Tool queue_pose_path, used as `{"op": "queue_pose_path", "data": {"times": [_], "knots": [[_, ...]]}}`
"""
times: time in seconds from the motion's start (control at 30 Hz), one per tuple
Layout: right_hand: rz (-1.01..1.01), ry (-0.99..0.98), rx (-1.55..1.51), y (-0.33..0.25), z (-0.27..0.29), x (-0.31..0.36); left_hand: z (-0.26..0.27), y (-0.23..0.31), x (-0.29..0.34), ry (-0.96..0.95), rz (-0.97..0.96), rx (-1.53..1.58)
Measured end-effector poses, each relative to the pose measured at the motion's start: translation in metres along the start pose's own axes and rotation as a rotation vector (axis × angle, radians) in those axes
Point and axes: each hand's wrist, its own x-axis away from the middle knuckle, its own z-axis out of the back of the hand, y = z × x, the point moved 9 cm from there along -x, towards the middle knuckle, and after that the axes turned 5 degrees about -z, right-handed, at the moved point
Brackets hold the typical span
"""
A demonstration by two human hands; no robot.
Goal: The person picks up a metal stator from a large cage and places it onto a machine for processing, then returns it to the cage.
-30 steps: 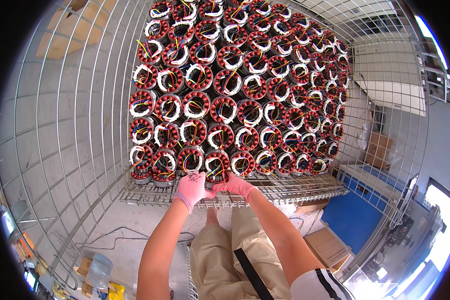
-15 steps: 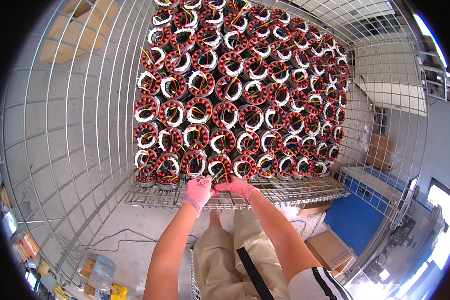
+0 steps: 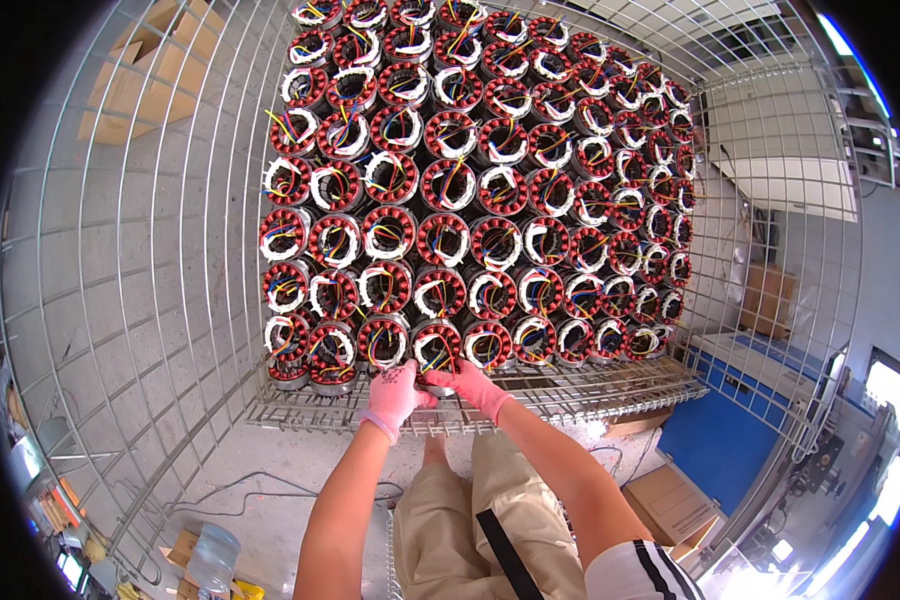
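Note:
Rows of motor stators fill a wire cage. Each is a ring of red copper windings with white lacing and coloured lead wires. At the near edge, my pink-gloved left hand and right hand close on one front-row stator from its two near sides. My left thumb points in toward the right hand. The stator stands upright, its yellow, red and blue leads lying across its opening. My fingertips are partly hidden against its near side.
Wire mesh walls rise at the left and right, and a folded mesh front lies below the front row. At the lower right are a blue panel and a cardboard box. A clear plastic jug stands lower left.
The stators and the cage front sit slightly lower in view now. Both hands stay at the same front-row stator, with the right hand drawn in a little closer around it.

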Motion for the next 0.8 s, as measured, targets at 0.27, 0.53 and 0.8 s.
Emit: {"op": "queue_pose_path", "data": {"times": [0.27, 0.53, 0.8], "knots": [[-0.076, -0.013, 0.418, -0.003, 0.003, 0.016, -0.003, 0.000, 0.004, 0.043, -0.024, -0.090], [-0.296, 0.178, 1.135, -0.027, -0.016, 0.030, 0.014, -0.006, 0.018, 0.172, -0.064, -0.142], [-0.369, 0.002, 1.135, -0.006, -0.010, 0.026, 0.091, -0.004, 0.084, 0.618, -0.016, -0.053]]}}
